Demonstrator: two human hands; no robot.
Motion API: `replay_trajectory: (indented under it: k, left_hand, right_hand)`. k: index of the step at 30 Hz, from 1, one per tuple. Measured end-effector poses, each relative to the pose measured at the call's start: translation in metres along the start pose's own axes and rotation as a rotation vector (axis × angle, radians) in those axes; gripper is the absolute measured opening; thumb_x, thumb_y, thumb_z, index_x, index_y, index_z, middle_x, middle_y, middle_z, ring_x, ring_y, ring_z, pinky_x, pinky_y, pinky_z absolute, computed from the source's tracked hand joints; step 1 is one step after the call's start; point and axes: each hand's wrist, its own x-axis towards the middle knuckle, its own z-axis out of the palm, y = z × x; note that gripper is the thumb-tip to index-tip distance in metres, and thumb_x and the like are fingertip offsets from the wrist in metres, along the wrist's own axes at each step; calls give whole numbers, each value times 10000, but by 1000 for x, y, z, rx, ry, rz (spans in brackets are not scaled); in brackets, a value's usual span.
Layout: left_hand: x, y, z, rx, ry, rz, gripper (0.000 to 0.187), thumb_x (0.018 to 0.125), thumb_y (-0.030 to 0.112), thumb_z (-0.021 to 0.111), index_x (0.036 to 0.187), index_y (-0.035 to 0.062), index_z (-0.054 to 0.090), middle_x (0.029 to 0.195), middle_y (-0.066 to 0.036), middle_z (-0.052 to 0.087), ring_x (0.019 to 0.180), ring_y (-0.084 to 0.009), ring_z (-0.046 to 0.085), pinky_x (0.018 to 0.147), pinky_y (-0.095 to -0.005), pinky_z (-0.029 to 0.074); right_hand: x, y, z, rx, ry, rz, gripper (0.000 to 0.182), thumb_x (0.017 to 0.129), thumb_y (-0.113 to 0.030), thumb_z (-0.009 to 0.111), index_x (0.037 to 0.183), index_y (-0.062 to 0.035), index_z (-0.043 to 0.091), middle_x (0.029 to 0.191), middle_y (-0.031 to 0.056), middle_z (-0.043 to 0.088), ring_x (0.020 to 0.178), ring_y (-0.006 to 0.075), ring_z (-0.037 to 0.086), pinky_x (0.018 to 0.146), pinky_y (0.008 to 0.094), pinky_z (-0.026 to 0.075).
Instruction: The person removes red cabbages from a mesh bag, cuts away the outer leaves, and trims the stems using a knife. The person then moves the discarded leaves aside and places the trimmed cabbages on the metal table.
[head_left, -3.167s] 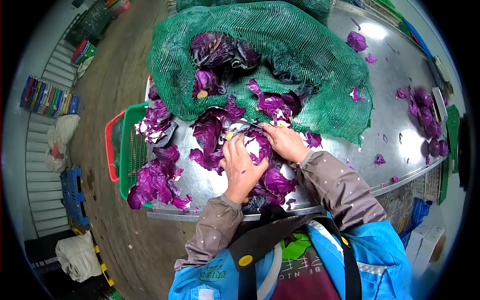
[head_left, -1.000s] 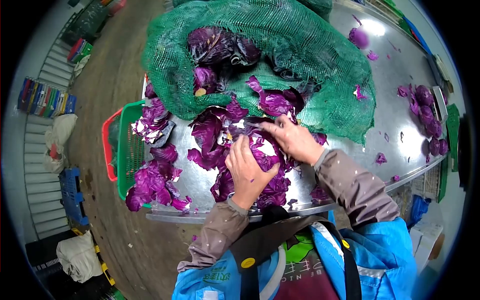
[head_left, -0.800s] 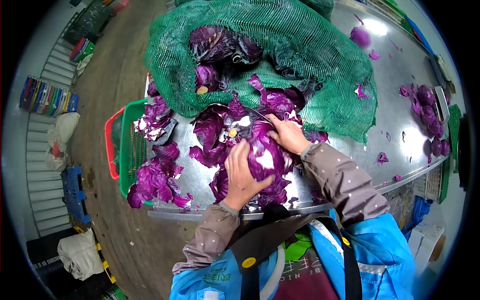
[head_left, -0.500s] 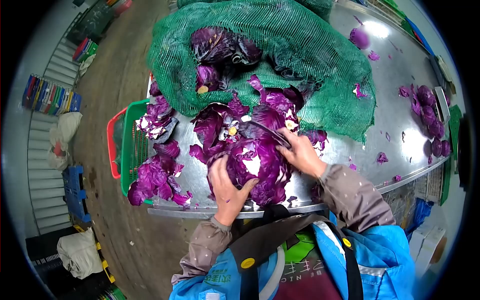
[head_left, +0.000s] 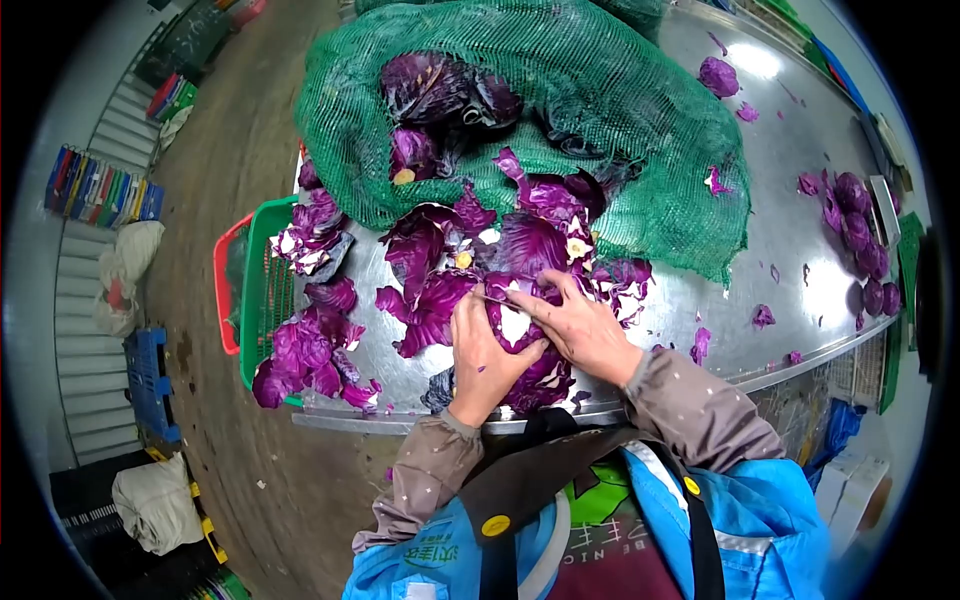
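A red cabbage (head_left: 515, 326) with a pale patch on top lies at the front edge of the metal table, between my hands. My left hand (head_left: 487, 358) is closed around its left side, fingertips near the top. Over the upper right side, my right hand (head_left: 583, 325) has curled fingers around a thin knife (head_left: 497, 299), mostly hidden by the hand. Loose purple leaves (head_left: 432, 310) and cut pale stem ends surround the cabbage. A green mesh sack (head_left: 640, 150) with cabbages (head_left: 428, 88) showing through its opening lies just beyond.
Green basket (head_left: 262, 300) and red basket (head_left: 226, 290) stand at the table's left edge, beside a leaf pile (head_left: 305, 350). Several trimmed cabbages (head_left: 856, 232) sit at the far right, and one cabbage (head_left: 718, 77) lies at the back. Leaf scraps dot the metal table (head_left: 740, 330).
My left hand has moved right and up on the cabbage. My right hand has shifted slightly left and down, closer to the left. A leaf now lies spread left of the cabbage.
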Motion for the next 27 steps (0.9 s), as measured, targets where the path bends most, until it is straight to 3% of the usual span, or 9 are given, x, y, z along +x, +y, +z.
replay_trajectory:
  k: [6,7,8,11,12,14,16,22,27]
  left_hand:
    - [-2,8,2,54,-13,63,955,580,276,829,1313,-80,333,1258,-245,408,1152,-388,417,989,-456,344]
    - [-5,9,3,33,-36,35,986,576,281,830,1337,-75,313,1317,-246,382,1200,-399,394,1019,-465,324]
    - [-5,7,2,31,-39,38,986,576,281,830,1337,-75,313,1317,-246,382,1200,-399,394,1019,-465,324]
    - [-12,0,-1,-34,-77,19,1005,584,277,829,1379,-28,296,1396,-240,325,1269,-428,342,1047,-484,305]
    - [-17,-1,-1,-33,-78,12,1005,584,277,829,1379,-28,296,1396,-240,325,1269,-428,342,1047,-484,305]
    - [-27,-5,-5,-19,-94,87,978,596,277,827,1396,49,312,1398,-238,320,1265,-426,348,1036,-486,319]
    - [-34,-7,-6,-76,-78,80,871,605,280,829,1334,110,385,1408,-237,308,1255,-429,359,1016,-495,333]
    - [-19,19,-14,-73,-59,-57,799,607,322,836,1224,28,422,1314,-214,388,1192,-397,407,973,-480,353]
    - [3,21,-4,27,-74,-121,667,663,296,792,1189,12,495,1291,-217,430,1206,-383,397,1001,-453,344]
  right_hand:
    - [43,16,-23,-147,6,53,375,910,-199,516,1275,-283,535,1110,148,533,755,307,651,589,406,552]
    - [50,25,-25,-55,-1,-26,477,857,-290,609,1317,-245,494,1048,155,570,775,316,647,662,428,538]
    - [50,25,-23,-55,1,-22,477,857,-290,609,1317,-245,494,1048,155,570,775,316,647,662,428,538]
    - [53,29,-4,280,-214,55,840,690,-448,760,1384,-150,393,864,182,633,804,347,640,708,453,495]
    - [56,33,9,414,-102,86,726,721,-366,771,1324,-103,464,803,193,646,712,320,639,679,389,495]
    - [70,40,12,208,-209,300,705,721,-387,745,1299,-86,478,753,206,643,746,348,646,681,436,493]
    - [70,47,18,133,-128,267,636,742,-354,729,1237,-21,507,695,181,631,720,346,643,669,432,492]
    - [66,16,7,227,-112,310,444,751,-208,725,1070,-16,482,683,192,612,682,393,615,611,474,474]
    - [62,25,29,152,-13,293,488,766,-210,711,1139,-23,457,754,216,626,728,417,617,628,489,477]
